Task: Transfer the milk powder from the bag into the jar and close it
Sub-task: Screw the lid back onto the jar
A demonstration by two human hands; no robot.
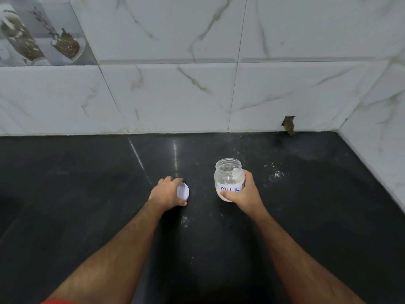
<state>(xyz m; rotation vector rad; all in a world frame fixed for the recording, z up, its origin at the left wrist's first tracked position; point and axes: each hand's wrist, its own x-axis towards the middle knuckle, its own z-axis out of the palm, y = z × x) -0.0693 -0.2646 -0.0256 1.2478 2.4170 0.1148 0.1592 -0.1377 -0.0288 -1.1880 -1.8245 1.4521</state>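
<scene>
Forearms: both reach forward over the black counter (87, 194), bare.
Spilled powder, near (184, 220): a small white patch between the two arms.
Left hand (167, 193): fingers curled around the white lid (183, 190), its hollow side facing up and right, thumb under its lower edge.
Right hand (245, 191): fingers and thumb wrapped round the lower half of the jar (229, 179).
Jar: upright, uncapped, clear, white powder in the bottom, a label reading "MILK".
Spilled powder, far (276, 174): scattered just right of the jar.
Wall (197, 84): white marbled tiles behind the counter.
</scene>
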